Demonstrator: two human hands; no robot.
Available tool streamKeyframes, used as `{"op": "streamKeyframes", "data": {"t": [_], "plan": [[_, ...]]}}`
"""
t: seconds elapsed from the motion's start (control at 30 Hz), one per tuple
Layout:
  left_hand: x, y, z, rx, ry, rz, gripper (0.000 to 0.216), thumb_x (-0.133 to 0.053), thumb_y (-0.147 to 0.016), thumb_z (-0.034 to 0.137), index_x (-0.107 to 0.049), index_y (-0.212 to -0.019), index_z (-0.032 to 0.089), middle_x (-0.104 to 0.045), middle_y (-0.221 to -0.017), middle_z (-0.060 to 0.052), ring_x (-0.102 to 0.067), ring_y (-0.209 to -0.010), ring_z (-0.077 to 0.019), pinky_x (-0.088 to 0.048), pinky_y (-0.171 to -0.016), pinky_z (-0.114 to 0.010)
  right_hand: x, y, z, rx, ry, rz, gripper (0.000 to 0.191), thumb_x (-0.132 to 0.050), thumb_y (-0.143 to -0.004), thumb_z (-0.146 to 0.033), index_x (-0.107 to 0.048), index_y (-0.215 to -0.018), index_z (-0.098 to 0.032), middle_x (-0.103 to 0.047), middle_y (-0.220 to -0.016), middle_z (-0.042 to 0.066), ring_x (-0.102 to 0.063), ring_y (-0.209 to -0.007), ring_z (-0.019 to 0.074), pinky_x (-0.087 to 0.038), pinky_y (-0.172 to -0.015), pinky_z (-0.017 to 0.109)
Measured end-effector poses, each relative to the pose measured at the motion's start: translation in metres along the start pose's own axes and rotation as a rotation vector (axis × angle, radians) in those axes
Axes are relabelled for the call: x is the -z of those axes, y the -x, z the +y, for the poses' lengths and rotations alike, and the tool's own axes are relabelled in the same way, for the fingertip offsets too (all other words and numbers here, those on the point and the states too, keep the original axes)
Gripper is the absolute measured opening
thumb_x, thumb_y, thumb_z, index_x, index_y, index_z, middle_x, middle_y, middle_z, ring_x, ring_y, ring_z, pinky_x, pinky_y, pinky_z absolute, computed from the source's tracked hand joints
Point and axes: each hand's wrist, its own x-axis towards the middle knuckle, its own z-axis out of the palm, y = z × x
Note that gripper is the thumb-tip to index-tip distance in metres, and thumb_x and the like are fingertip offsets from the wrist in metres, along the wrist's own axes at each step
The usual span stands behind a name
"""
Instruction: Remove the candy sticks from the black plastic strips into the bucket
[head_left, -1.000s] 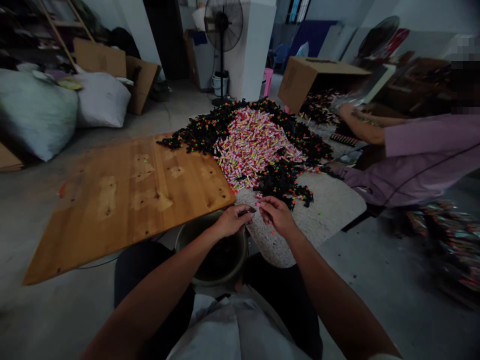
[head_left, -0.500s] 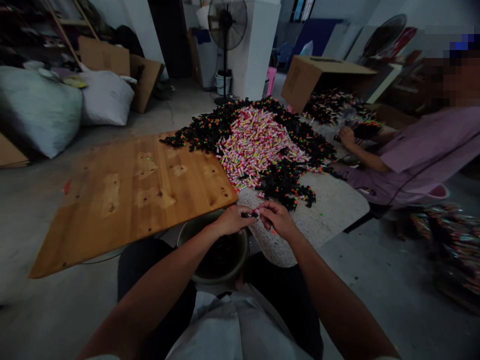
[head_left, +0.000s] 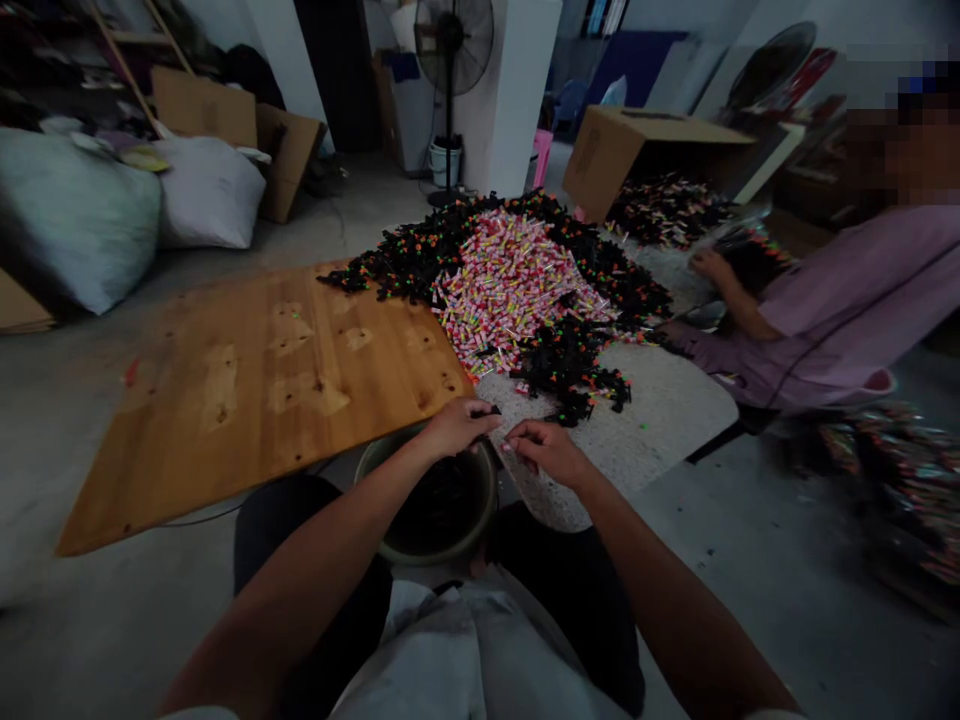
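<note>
My left hand [head_left: 459, 427] is closed on a small black plastic piece [head_left: 488, 411], which sticks out past the fingertips. Just to its right, my right hand [head_left: 549, 450] pinches a tiny pale pink item [head_left: 508, 446], too small to name. The fingertips of both hands are slightly apart, over the near corner of a speckled stone-like tabletop [head_left: 600, 470]. Beyond them lies a heap of small pink, white and yellow tubes [head_left: 502, 285]. Black plastic pieces [head_left: 570, 370] with orange and green tips surround that heap. A round bucket [head_left: 420, 556] with dark contents stands below my left hand.
A wooden board [head_left: 247, 380] extends to the left. At the right a co-worker in a pink shirt [head_left: 862, 300] handles clear plastic and black pieces. Behind stand a tipped cardboard box [head_left: 611, 165], a floor fan [head_left: 450, 90] and stuffed sacks [head_left: 82, 215].
My hands have drawn a little apart, the left shifting up and left and the right slightly down and left. The co-worker's hand has moved a little to the right.
</note>
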Motion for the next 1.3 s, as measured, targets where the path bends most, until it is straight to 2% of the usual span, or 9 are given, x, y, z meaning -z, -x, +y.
{"op": "streamKeyframes", "data": {"t": [0.1,0.2,0.33,0.6,0.77,0.9,1.1,1.2,1.3], "plan": [[0.009,0.0,0.004,-0.081,-0.083,-0.069,0.039,-0.062,-0.087,0.055,-0.068,-0.081,0.016,-0.049,-0.052,0.006,-0.049,-0.042,-0.0095,-0.032,-0.044,-0.02,-0.008,-0.002,0.004,0.029,-0.144,0.139,0.026,-0.067,-0.084,-0.044,-0.064,-0.093,-0.019,-0.055,-0.059,-0.006,-0.047,-0.046,0.0099,-0.037,-0.044,0.022],[0.009,0.0,0.001,-0.102,-0.067,-0.137,0.04,-0.06,-0.087,0.055,-0.071,-0.09,0.017,-0.053,-0.059,0.005,-0.052,-0.045,-0.0094,-0.034,-0.045,-0.02,-0.012,-0.004,-0.003,0.085,-0.292,0.236,0.034,-0.068,-0.084,-0.047,-0.061,-0.103,-0.02,-0.059,-0.064,-0.005,-0.047,-0.048,0.0104,-0.039,-0.045,0.024],[0.005,0.001,-0.004,-0.095,-0.034,-0.188,0.043,-0.06,-0.087,0.056,-0.073,-0.102,0.017,-0.058,-0.066,0.003,-0.053,-0.045,-0.0093,-0.036,-0.045,-0.021,-0.013,-0.006,-0.014,0.134,-0.258,0.207,0.037,-0.07,-0.084,-0.051,-0.065,-0.103,-0.019,-0.061,-0.068,-0.003,-0.049,-0.051,0.0105,-0.04,-0.048,0.025],[0.008,-0.001,-0.009,-0.123,-0.052,-0.185,0.043,-0.061,-0.088,0.053,-0.074,-0.107,0.017,-0.056,-0.064,0.004,-0.051,-0.044,-0.0096,-0.034,-0.043,-0.021,-0.01,0.0,-0.02,0.145,-0.062,0.19,0.035,-0.068,-0.086,-0.048,-0.07,-0.102,-0.017,-0.054,-0.057,-0.005,-0.049,-0.052,0.012,-0.041,-0.051,0.026],[0.008,0.001,-0.01,-0.103,-0.033,-0.183,0.038,-0.063,-0.087,0.05,-0.074,-0.102,0.017,-0.059,-0.067,0.003,-0.051,-0.043,-0.0082,-0.035,-0.042,-0.02,-0.005,0.005,-0.032,0.162,0.058,0.158,0.033,-0.067,-0.085,-0.047,-0.073,-0.1,-0.017,-0.061,-0.064,-0.002,-0.053,-0.056,0.0123,-0.042,-0.053,0.025],[0.009,0.005,-0.008,-0.028,0.114,-0.258,0.045,-0.069,-0.081,0.058,-0.072,-0.096,0.016,-0.059,-0.067,0.003,-0.05,-0.044,-0.0074,-0.034,-0.041,-0.019,0.002,0.007,-0.037,0.145,0.108,0.088,0.033,-0.066,-0.087,-0.045,-0.076,-0.102,-0.018,-0.062,-0.062,-0.002,-0.053,-0.056,0.0125,-0.043,-0.055,0.025],[0.014,0.007,-0.014,0.086,0.314,-0.396,0.049,-0.078,-0.072,0.06,-0.069,-0.089,0.014,-0.056,-0.066,0.004,-0.046,-0.043,-0.0056,-0.036,-0.042,-0.02,-0.002,0.009,-0.031,0.218,0.091,0.051,0.03,-0.07,-0.086,-0.041,-0.079,-0.103,-0.02,-0.076,-0.091,0.006,-0.066,-0.071,0.0158,-0.052,-0.068,0.028],[0.016,0.005,-0.02,0.102,0.267,-0.444,0.049,-0.077,-0.073,0.06,-0.07,-0.091,0.015,-0.06,-0.069,0.003,-0.049,-0.044,-0.0061,-0.035,-0.041,-0.019,-0.003,0.009,-0.023,0.157,0.016,-0.002,0.032,-0.072,-0.085,-0.042,-0.08,-0.105,-0.019,-0.075,-0.08,0.004,-0.066,-0.069,0.0161,-0.053,-0.068,0.028],[0.015,0.006,-0.024,0.074,0.166,-0.405,0.048,-0.075,-0.076,0.06,-0.072,-0.094,0.016,-0.061,-0.069,0.002,-0.051,-0.046,-0.0072,-0.034,-0.041,-0.019,-0.002,0.007,-0.016,0.076,-0.072,-0.034,0.037,-0.075,-0.083,-0.045,-0.079,-0.105,-0.016,-0.073,-0.071,0.003,-0.064,-0.064,0.0151,-0.053,-0.066,0.028]]}}
